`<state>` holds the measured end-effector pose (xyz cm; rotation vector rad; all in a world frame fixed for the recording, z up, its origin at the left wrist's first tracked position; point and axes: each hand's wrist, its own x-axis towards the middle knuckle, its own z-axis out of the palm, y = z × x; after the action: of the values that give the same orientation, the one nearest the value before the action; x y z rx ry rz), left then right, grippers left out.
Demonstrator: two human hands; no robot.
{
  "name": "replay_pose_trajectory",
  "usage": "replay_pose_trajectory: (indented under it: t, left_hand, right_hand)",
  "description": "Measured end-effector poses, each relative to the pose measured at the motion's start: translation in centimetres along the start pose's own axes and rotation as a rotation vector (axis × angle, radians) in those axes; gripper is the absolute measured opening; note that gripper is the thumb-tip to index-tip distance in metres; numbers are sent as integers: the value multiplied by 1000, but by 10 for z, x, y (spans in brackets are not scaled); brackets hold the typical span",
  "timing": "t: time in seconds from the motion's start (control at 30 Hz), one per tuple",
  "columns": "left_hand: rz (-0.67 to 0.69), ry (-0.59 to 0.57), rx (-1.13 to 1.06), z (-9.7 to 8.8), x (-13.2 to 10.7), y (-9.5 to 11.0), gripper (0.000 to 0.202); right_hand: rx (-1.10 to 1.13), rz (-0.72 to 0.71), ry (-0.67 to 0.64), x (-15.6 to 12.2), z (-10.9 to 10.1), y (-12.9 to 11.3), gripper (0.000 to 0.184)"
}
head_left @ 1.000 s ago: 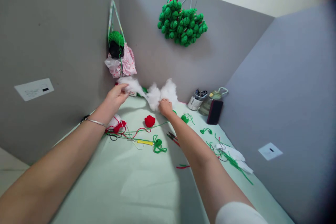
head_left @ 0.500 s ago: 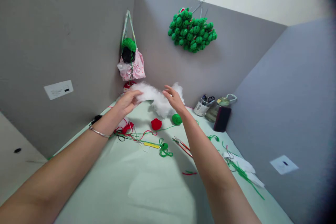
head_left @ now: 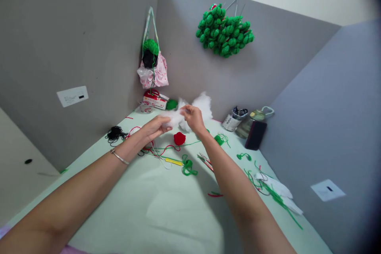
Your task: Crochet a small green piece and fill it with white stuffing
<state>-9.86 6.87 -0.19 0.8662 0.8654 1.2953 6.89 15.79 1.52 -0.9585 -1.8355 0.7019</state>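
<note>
My left hand (head_left: 156,127) is closed on a tuft of white fiber stuffing (head_left: 173,118). Fingers of my right hand (head_left: 193,117) pinch the other end of the same tuft. A larger heap of stuffing (head_left: 204,105) rests behind my right hand, against the back wall. Just in front of the hands sits a red crocheted ball (head_left: 179,139). Closer to me lie a crochet hook with a yellow handle (head_left: 174,162) and a small green yarn piece (head_left: 187,165). Scissors (head_left: 206,162) are partly covered by my right forearm.
Black yarn (head_left: 115,134) lies at the left edge. A cup of tools (head_left: 232,121), a bottle (head_left: 244,127) and a dark phone (head_left: 256,135) stand at the right. Green yarn scraps (head_left: 276,197) are near the right wall. A pink bag (head_left: 160,72) and green crocheted pieces (head_left: 224,33) hang above.
My left hand has moved right and down with the stuffing, away from the box at the back. My right hand has come down and closed on the tuft. The view has shifted slightly.
</note>
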Motion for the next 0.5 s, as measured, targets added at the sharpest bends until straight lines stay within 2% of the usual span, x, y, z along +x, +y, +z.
replay_pose_trajectory:
  t: [0.13,0.23,0.37,0.5]
  left_hand:
    - [5,-31,45,-6,-13,6,39]
    - [63,-3,97,-9,-18,13,38]
    - [150,57,215,-4,-12,14,38]
    - [122,73,349,6,-5,5,38]
  right_hand:
    - [-27,35,148,10,-7,7,20]
    - [-25,46,188,11,-11,7,27]
    - [-14,7,77,-1,-2,-6,32]
    - [-38,-71,-24,-12,15,-22,22]
